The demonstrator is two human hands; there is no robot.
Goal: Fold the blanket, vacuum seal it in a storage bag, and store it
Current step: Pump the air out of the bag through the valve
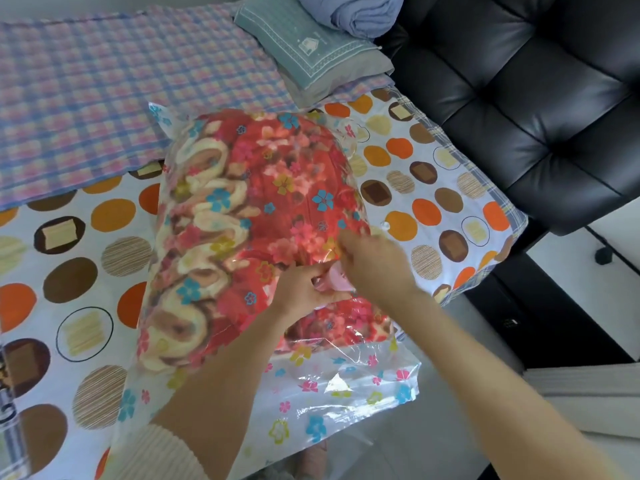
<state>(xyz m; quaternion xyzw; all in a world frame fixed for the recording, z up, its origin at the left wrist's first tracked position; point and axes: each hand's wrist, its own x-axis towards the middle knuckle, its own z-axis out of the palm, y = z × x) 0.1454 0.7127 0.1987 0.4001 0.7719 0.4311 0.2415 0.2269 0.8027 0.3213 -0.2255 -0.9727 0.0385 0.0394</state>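
A folded red floral blanket (263,209) fills a clear storage bag printed with small flowers (346,389), lying on the bed in the head view. The bag's flat open end lies toward the bed's front edge. A pink round valve cap (337,280) sits on top of the bag near its right side. My left hand (304,289) holds the bag at the valve, fingers curled beside the pink cap. My right hand (374,261) grips the cap from the right with its fingertips. A small clear round piece (385,226) lies on the sheet beside the bag.
The bed has a dotted sheet (79,271) and a pink-blue plaid cover (104,81) at the back. A teal pillow (311,53) and a rolled blue cloth (363,15) lie at the head. A black padded chair (526,98) stands right of the bed.
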